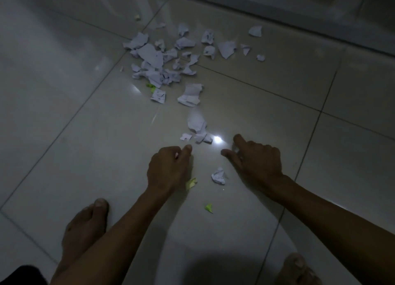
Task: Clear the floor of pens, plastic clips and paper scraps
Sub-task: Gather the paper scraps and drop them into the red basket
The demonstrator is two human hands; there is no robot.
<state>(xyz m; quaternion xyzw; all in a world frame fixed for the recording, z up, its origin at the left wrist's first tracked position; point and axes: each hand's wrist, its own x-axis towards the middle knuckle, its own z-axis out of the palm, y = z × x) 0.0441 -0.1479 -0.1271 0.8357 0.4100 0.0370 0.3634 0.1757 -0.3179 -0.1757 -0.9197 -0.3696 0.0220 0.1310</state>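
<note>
Torn white paper scraps (pixel 154 58) lie in a loose heap on the glossy tiled floor (pixel 267 92), with more pieces spread to the right of it. A few scraps (pixel 196 124) lie just beyond my hands. My left hand (pixel 168 169) hovers low over the floor with its fingers curled into a fist, and nothing shows in it. My right hand (pixel 256 158) has thumb and forefinger spread apart, holding nothing. Between my wrists sits a crumpled white scrap (pixel 218 175). A yellow-green bit (pixel 190 183) lies by my left wrist, another green bit (pixel 209 207) nearer me. No pens or clips are visible.
My bare left foot (pixel 85 227) and right foot (pixel 297 269) stand at the bottom of the view. A dark raised ledge (pixel 277 9) runs along the far edge. One more green piece (pixel 150 88) lies at the heap's near side. The light is dim.
</note>
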